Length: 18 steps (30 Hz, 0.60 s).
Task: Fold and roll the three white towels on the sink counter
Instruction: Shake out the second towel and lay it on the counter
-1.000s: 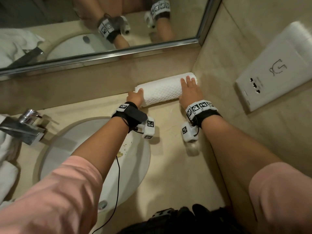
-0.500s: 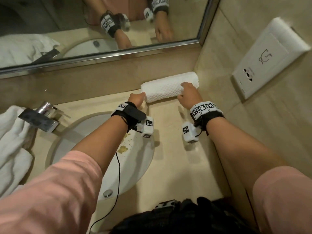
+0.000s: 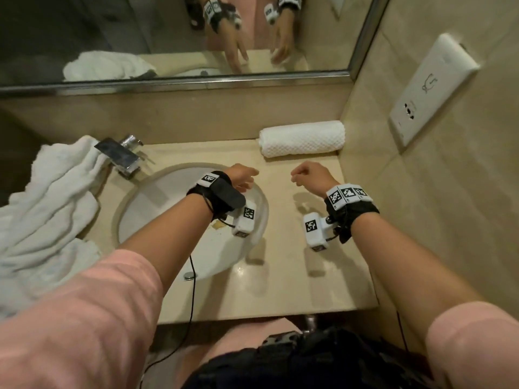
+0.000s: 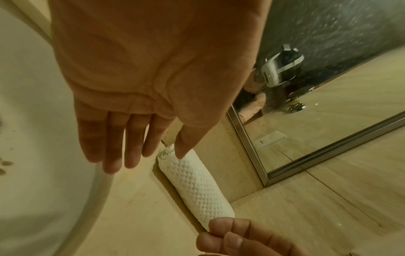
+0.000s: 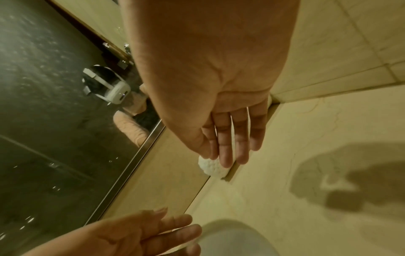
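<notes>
Towel (image 3: 302,138) rolled into a tight white cylinder lies at about 1 o'clock on the beige sink counter (image 3: 280,290), its length running left to right, its back against the low wall under the mirror (image 3: 168,37) and its right end tucked into the corner where the side wall meets it. Both hands hover clear of it, nearer the person, and neither touches it. The left hand (image 3: 241,176) is at roughly 12 o'clock over the far rim of the white basin (image 3: 146,197); from the left wrist view its fingers (image 4: 111,152) reach out nearly straight and close together, holding nothing. The right hand (image 3: 310,174) hangs just right of it over bare counter; from the head view its fingers look loosely bent, while the right wrist view shows them extended and relaxed, empty as well. A loose heap of white towels (image 3: 47,209) sprawls at 9 o'clock, left of the basin, one fold lying beside the chrome faucet (image 3: 119,154). How many towels make up that heap cannot be told. On the side wall at 2 o'clock is a white socket plate (image 3: 429,91). Pink sleeves (image 3: 84,318) cover both upper arms, and each wrist carries a black strap with printed marker tags.
</notes>
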Tool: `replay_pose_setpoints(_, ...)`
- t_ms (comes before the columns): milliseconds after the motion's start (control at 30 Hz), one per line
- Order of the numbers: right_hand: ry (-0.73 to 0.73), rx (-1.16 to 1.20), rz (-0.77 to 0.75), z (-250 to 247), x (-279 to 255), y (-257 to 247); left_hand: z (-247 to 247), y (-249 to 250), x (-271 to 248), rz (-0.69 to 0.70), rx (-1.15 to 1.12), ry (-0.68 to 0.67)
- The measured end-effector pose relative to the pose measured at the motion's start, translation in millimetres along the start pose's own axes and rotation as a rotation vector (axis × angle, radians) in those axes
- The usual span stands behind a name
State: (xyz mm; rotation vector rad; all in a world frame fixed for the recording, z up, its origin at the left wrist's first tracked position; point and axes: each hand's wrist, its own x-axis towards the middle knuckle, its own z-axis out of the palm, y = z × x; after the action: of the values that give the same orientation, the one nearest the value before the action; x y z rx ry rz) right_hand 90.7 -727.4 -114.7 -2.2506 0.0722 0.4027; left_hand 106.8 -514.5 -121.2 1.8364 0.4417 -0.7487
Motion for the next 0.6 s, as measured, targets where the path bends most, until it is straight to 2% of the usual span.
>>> replay_pose_setpoints(100,-0.074,0.01,-0.026,20,-12,-11,-5,-22,-29,0.019,0.038,0.003)
replay_pose_setpoints(333,-0.324,-0.035,-0.162,95,-45,-66,-56,-90,-105,0.087,0.06,0.148)
replay_pose_setpoints(500,-0.432,-0.074,-0.258,148,-66,-114,-123,-147,-150,0.105,0.006,0.365)
replay_pose_setpoints(600,-0.469,-0.088,-0.269,171,-75,-143,-173,-180,-170,0.104,0.075,0.526)
